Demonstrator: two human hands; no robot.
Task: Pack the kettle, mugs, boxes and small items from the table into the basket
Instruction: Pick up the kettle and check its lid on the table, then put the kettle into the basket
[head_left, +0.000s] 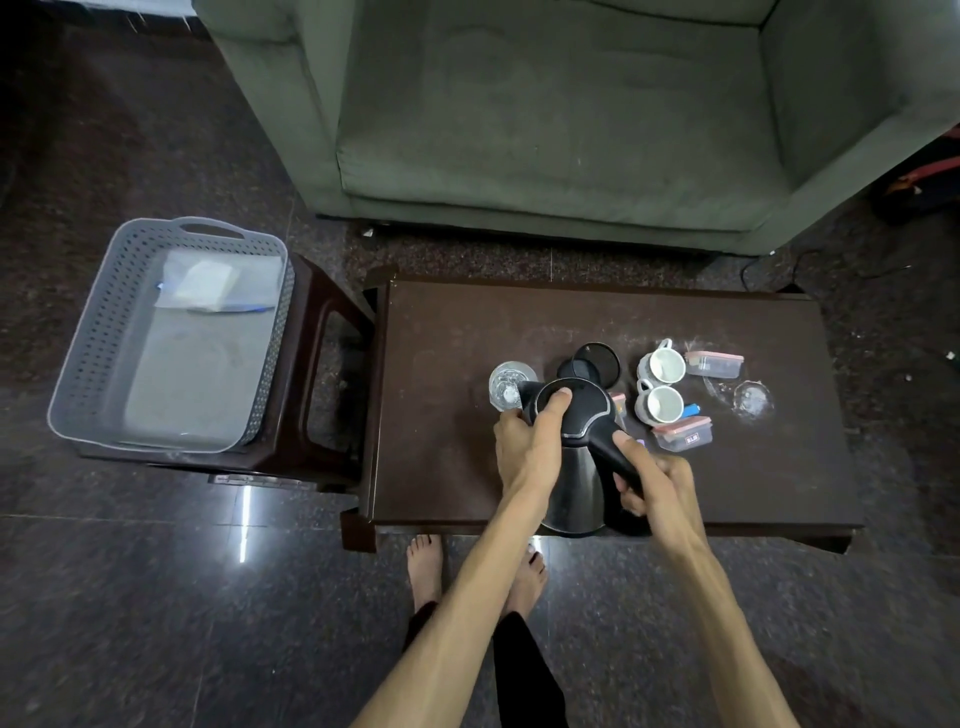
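Kettle (571, 457), 2 mugs (661, 383), 2 boxes (698, 400)

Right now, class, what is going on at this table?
A person holds the kettle above the table with both hands: the right hand grips its handle, the left hand steadies its lid. The mugs and boxes remain on the table. The basket sits on a stool to the left.

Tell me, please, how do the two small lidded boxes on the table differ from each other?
The far box lies beyond the mugs, near the table's back; the near box lies closer to the person. The near box shows a dark label on its side, and the far box shows none. Both are clear with pinkish lids.
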